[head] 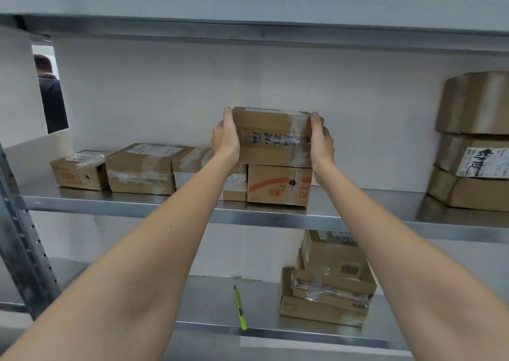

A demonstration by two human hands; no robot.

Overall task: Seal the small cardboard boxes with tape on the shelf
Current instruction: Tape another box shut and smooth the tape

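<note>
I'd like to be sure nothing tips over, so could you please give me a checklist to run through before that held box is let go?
1. Grip: left hand and right hand clasp the ends of the held box. Ok.
2. Support: it sits over the red-printed box, roughly level; full contact cannot be seen. Cannot tell.
3. Overhang: its left end reaches past the red-printed box, over a smaller box. Cannot tell if that carries it.
4. Seal: clear tape wraps its front and right end. Ok there; the top seam is hidden.
5. Headroom: wide gap to the upper shelf. Ok.
6. Cutter lies on the lower shelf, away from the hands. Ok.
</note>
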